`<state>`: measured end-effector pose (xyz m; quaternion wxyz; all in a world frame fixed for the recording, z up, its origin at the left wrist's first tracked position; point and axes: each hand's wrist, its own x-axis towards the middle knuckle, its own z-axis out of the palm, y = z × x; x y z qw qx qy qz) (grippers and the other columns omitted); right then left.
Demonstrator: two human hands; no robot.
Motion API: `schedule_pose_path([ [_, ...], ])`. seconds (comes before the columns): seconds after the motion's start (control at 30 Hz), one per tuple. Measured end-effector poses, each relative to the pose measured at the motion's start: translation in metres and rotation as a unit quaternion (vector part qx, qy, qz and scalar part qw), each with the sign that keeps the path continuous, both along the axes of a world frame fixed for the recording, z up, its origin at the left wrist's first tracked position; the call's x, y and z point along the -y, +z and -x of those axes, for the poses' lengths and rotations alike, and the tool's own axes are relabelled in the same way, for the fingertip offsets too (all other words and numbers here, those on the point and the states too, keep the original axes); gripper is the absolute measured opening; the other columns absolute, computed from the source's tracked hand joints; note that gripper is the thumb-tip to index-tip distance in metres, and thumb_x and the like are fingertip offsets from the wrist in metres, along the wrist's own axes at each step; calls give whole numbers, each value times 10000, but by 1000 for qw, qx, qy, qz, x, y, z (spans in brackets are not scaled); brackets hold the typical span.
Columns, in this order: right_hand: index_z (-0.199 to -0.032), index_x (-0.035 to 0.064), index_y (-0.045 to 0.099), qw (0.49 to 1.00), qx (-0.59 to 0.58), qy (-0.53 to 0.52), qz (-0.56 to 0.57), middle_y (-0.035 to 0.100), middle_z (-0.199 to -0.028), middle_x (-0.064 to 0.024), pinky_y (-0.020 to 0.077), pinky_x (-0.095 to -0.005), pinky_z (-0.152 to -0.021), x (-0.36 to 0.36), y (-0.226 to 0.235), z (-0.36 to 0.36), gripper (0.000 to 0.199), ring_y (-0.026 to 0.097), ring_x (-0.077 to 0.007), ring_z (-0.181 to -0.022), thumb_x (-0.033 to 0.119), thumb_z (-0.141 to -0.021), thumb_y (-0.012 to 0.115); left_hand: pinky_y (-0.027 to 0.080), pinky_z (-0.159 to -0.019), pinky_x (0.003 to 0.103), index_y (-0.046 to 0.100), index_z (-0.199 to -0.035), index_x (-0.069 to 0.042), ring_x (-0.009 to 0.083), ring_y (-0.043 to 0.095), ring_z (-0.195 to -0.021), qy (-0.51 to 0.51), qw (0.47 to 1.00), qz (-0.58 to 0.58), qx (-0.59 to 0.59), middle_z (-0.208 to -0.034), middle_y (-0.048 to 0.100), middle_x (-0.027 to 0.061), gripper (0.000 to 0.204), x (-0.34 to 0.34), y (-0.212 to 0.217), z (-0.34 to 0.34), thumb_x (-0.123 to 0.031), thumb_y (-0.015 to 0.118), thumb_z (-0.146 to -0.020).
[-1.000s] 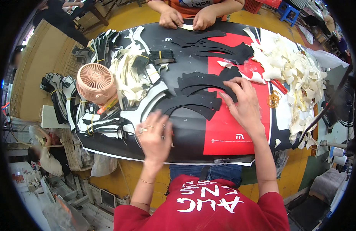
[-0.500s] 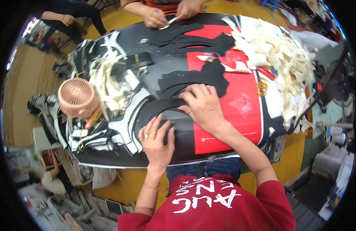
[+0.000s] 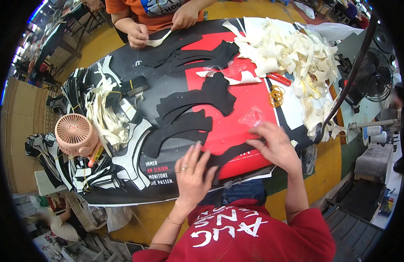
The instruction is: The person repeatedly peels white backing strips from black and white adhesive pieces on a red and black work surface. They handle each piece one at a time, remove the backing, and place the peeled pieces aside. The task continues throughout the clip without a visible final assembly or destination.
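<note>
Black, curved, flat cut piece of thin material (image 3: pixel 231 154), one in number, lies between the person's two hands at the near side of one broad black, red and white sheet (image 3: pixel 250 94). On that sheet are one big heap of cream fabric scraps (image 3: pixel 293 56), three groups of curved black pieces (image 3: pixel 197 97), one round pink fan (image 3: pixel 74 133), one red-handled tool (image 3: pixel 279 79) and one clump of yellow rubber bands (image 3: pixel 276 97). The right hand (image 3: pixel 278 146) has thumb and fingers together on the piece's right end; the left hand (image 3: pixel 192 172), fingers spread, is at its left end, and I cannot tell whether it pinches. The piece's long axis runs roughly left to right, its right end pointing slightly away from the person.
</note>
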<state>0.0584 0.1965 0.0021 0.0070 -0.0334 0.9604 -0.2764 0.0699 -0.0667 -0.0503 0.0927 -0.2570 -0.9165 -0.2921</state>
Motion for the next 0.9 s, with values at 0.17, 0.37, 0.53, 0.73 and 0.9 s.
schedule_pose_path([
  [0.17,-1053,25,688,979,-157,-132,-13,621,-950,-122,465,-404,-863,-32,-20,36,304,596,-302,-932,228,-844,772,232,-1151,480,586,-1355,-117,325,356,-1447,-71,992,69,73,-1544,411,160,489,-11,-5,-3,-257,690,-898],
  [0.37,-955,14,702,971,-201,-121,-41,635,-949,-122,448,-412,-886,-25,-37,119,270,601,-293,-947,250,-845,773,165,-1196,508,569,-1391,-162,349,324,-1456,-25,991,132,28,-1552,381,170,490,-7,1,18,-232,671,-917],
  [0.53,-825,107,706,934,-343,-98,32,639,-910,-31,386,-388,-869,-7,-19,98,154,586,-255,-964,239,-818,786,328,-1118,473,608,-1319,-96,331,508,-1314,-48,994,-43,83,-1443,516,148,462,-8,14,20,-203,722,-885],
  [0.73,-904,262,779,907,-407,-8,-111,640,-985,52,330,-378,-862,37,-14,-14,220,549,-189,-921,301,-692,823,453,-1042,386,424,-1429,31,255,575,-1249,-123,630,-533,551,-1373,564,191,524,-40,31,34,-341,459,-1062],
  [0.9,-961,221,769,941,-328,-18,-85,637,-973,34,319,-361,-859,65,-20,-46,317,545,-179,-845,432,-732,825,523,-1002,364,420,-1411,82,240,634,-1169,-126,656,-506,545,-1282,628,214,452,-44,41,52,7,530,-979],
])
